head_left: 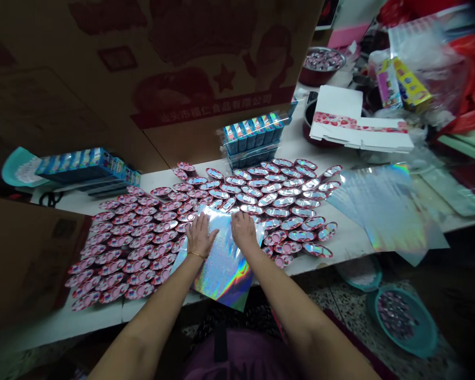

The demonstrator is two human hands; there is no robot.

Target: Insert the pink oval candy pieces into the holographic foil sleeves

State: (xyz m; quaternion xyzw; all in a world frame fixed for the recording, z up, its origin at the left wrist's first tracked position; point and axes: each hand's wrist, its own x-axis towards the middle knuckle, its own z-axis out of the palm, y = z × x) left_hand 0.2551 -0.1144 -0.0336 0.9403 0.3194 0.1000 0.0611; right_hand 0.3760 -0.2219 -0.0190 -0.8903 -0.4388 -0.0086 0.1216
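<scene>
A shiny holographic sheet point(223, 264) lies over the middle of a wide spread of small oval pink-and-silver foil-topped cups point(134, 237) on a white table point(348, 240). My left hand point(200, 235) presses flat on the sheet's upper left part, fingers stretched out; a thin bangle sits on its wrist. My right hand point(243, 230) rests on the sheet's upper right part with the fingers curled down against it. The sheet's lower corner hangs past the table's front edge.
A stack of more holographic sheets point(383, 208) lies at right. Blue boxed packs point(253, 134) stand behind the cups, others point(89, 166) at left. Large cardboard boxes point(162, 68) rise at the back and left. Teal basins point(406, 319) sit on the floor at right.
</scene>
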